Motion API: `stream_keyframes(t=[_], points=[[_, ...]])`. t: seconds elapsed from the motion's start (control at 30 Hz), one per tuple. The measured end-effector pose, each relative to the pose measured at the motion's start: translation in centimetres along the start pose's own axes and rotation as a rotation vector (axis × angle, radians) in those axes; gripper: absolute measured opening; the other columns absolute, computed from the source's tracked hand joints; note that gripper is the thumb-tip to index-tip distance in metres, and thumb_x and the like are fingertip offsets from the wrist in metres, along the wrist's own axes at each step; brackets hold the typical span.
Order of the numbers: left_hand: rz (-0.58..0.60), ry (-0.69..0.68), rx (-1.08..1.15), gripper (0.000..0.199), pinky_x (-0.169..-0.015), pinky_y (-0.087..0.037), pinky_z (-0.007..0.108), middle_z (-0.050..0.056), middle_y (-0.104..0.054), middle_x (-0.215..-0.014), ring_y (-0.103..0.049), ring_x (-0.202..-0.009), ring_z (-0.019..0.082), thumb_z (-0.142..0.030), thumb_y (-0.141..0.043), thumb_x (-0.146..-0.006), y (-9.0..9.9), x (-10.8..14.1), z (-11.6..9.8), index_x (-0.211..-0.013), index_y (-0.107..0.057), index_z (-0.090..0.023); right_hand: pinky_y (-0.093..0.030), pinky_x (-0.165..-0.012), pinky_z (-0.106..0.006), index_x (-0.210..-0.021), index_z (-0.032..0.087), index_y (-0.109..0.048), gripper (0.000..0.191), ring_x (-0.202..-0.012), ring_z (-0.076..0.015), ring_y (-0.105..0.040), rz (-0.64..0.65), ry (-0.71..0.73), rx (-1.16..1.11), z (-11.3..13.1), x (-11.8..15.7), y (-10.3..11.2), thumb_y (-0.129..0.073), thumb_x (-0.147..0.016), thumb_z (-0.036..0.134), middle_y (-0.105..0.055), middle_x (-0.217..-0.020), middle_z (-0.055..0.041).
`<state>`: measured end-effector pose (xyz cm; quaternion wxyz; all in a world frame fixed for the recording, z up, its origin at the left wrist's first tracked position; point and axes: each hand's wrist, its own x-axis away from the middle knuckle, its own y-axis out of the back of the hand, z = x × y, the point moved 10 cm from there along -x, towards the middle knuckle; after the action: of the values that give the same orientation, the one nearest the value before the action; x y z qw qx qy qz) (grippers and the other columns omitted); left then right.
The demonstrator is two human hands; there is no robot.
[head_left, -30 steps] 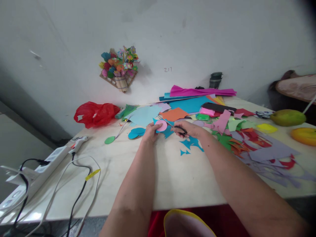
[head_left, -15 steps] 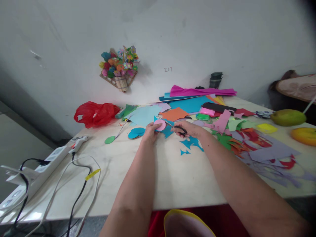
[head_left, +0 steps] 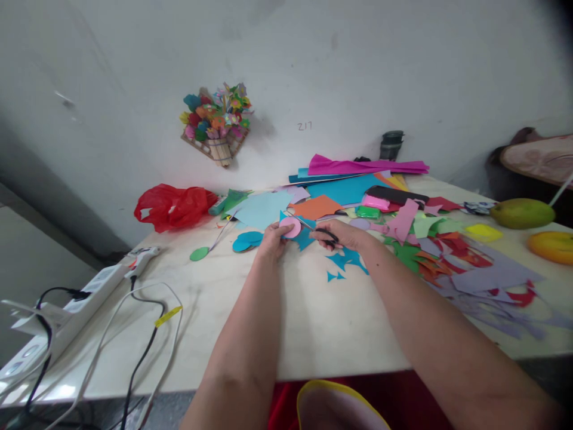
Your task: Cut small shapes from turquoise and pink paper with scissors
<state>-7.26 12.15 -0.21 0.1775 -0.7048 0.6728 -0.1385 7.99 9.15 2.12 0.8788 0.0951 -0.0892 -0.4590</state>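
My left hand (head_left: 273,240) pinches a pink paper circle (head_left: 292,226) laid over a piece of blue paper (head_left: 306,240). Black-handled scissors (head_left: 329,235) are in my right hand (head_left: 335,232), their blades reaching left to the blue paper beside the circle's upper right edge. Blue paper circles (head_left: 245,241) lie overlapped just left of my left hand. Below my right hand are blue offcuts (head_left: 347,260), with two small triangles near them. A green paper circle (head_left: 199,254) rests farther left.
Paper scraps (head_left: 474,269) cover the table's right side, near two fruits (head_left: 521,213). Coloured sheets (head_left: 344,190) and a dark phone-like slab (head_left: 396,196) lie at the back. At left are a red plastic bag (head_left: 174,206), a glue gun (head_left: 142,260), a power strip (head_left: 85,304) and loose cables.
Almost nothing differs. The left thumb has shifted very slightly on the pink circle; the scissors stay at the blue paper.
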Motion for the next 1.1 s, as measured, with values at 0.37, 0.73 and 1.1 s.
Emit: stream_keyframes(t=[0.37, 0.73, 1.1], points=[[0.024, 0.009, -0.006, 0.03, -0.066, -0.05, 0.029, 0.007, -0.071, -0.067, -0.063, -0.06, 0.016, -0.021, -0.088, -0.045, -0.38, 0.24, 0.07, -0.067, -0.071, -0.011, -0.021, -0.03, -0.019, -0.059, 0.019, -0.046, 0.035, -0.037, -0.0068, -0.045, -0.034, -0.014, -0.047, 0.13, -0.12, -0.13, -0.064, -0.081, 0.039, -0.053, -0.048, 0.0005], [-0.001, 0.063, 0.069, 0.022, -0.067, -0.052, 0.026, 0.007, -0.072, -0.07, -0.065, -0.062, 0.015, -0.01, -0.082, -0.052, 0.11, -0.26, 0.92, -0.071, -0.07, -0.01, -0.022, -0.028, -0.018, -0.06, 0.017, -0.051, 0.031, -0.032, -0.006, -0.042, -0.013, 0.003, -0.044, -0.58, -0.75, -0.21, -0.062, -0.082, 0.037, -0.055, -0.046, 0.0007], [0.015, 0.09, 0.101, 0.019, -0.072, -0.054, 0.028, 0.008, -0.072, -0.071, -0.067, -0.064, 0.017, -0.006, -0.079, -0.057, -0.39, 0.08, 0.83, -0.072, -0.069, -0.01, -0.025, -0.029, -0.018, -0.066, 0.017, -0.052, 0.03, -0.035, -0.0065, -0.045, -0.015, 0.037, -0.061, -0.69, -0.91, -0.19, -0.066, -0.083, 0.038, -0.058, -0.052, 0.0004]])
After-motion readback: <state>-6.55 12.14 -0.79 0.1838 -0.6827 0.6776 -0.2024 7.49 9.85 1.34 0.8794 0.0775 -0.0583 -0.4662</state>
